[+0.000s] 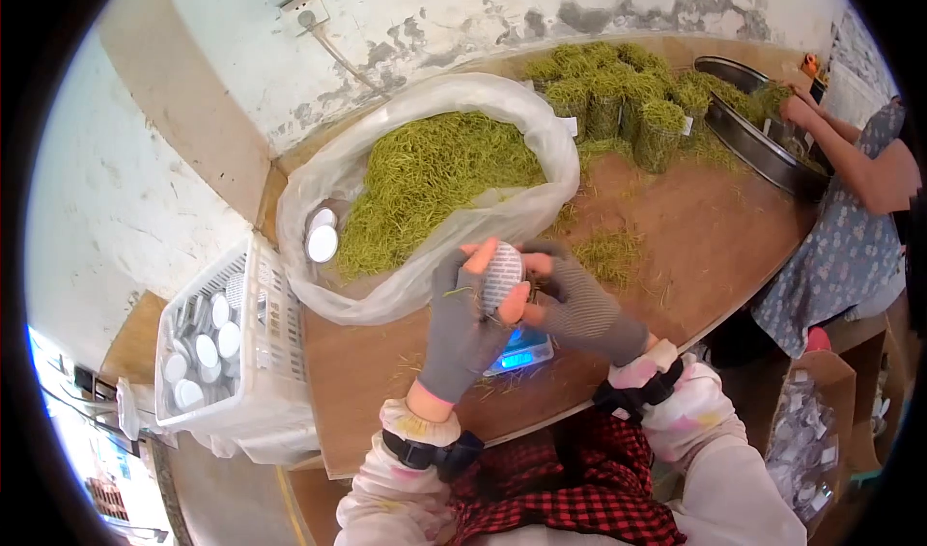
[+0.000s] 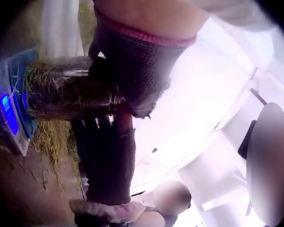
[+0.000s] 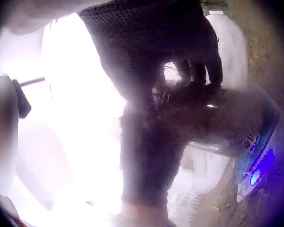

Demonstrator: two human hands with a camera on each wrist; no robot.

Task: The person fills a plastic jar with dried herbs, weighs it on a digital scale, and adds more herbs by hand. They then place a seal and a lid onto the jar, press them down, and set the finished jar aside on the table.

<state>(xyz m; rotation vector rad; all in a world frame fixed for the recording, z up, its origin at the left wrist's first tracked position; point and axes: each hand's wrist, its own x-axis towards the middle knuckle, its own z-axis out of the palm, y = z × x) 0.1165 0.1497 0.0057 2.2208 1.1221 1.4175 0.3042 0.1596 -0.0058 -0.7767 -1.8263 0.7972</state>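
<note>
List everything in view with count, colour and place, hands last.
Table: one, brown, centre
Wall: stained white, behind
Bag: one, clear, table's back left
Herb: uncountable, green, bag, jars and table
Basket: one, white, left of table
Lids: two white in bag, many white and silver in basket
Jars: several, clear, table's back
Pan: at least one, metallic, back right
Scale: one, blue-lit, table's front
Held jar: one, clear, at scale
Carton: at least one, brown, lower right
Other person: one, blue patterned clothing, right
Hands: two, grey-gloved, around held jar
</note>
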